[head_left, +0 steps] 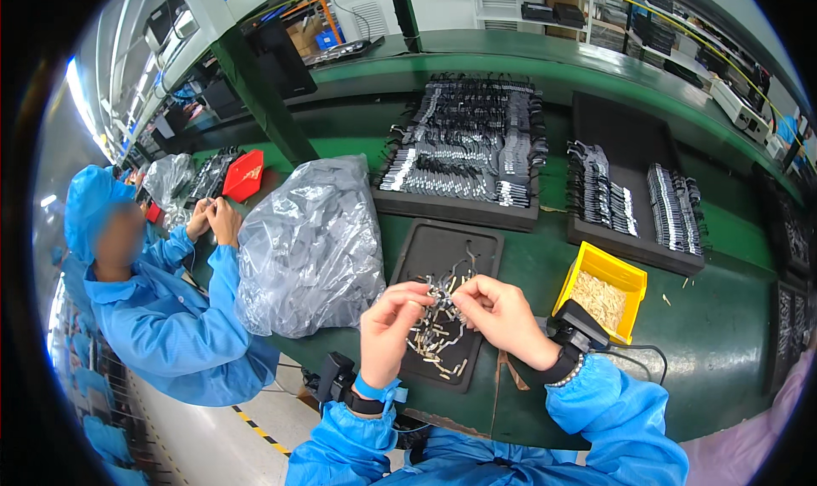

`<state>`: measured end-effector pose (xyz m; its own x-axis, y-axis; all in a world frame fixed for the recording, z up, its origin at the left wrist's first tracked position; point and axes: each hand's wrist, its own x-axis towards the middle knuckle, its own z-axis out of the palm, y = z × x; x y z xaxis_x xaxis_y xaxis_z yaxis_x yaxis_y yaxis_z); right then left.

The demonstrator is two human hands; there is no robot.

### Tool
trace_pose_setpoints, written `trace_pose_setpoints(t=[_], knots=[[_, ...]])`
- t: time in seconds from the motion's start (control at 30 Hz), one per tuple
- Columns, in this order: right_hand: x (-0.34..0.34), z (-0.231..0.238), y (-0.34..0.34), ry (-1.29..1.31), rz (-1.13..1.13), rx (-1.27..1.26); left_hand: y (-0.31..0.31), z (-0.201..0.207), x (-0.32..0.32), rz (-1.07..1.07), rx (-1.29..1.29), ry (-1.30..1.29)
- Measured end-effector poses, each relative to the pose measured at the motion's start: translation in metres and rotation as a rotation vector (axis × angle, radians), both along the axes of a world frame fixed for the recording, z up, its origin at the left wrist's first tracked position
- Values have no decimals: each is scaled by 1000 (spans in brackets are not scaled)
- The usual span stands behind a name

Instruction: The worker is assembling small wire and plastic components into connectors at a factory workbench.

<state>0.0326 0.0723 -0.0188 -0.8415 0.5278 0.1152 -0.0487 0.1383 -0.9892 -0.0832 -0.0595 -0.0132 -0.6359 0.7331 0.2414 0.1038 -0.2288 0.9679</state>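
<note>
Both my hands meet over a shallow black tray (444, 235). My left hand (392, 324) is closed in a pinch, thumb against the fingertips. Opposite it, my right hand (500, 317) pinches with thumb and forefinger. Between the fingertips is a small dark and silvery part, too small to name; I cannot tell which hand bears it. Small gold-and-white pieces (442, 368) lie loose in the tray, and a thin dark wire (470, 254) curves up past my fingers. Right of my right hand stands a yellow bin (637, 288) full of small beige pieces (598, 297).
A large clear plastic bag (315, 239) of grey items stands left of the tray. Behind are two black foam trays (459, 209) (625, 120) holding rows of black-and-silver parts. A co-worker (162, 316) in blue works at the left, near a red bin (244, 175). A green post (259, 99) rises behind the bag.
</note>
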Motion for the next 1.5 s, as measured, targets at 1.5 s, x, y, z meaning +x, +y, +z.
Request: trace_pose_setpoints(t=[1.5], knots=[[134,73,43,-205,-264,641,92,40,89,-420,13,382]])
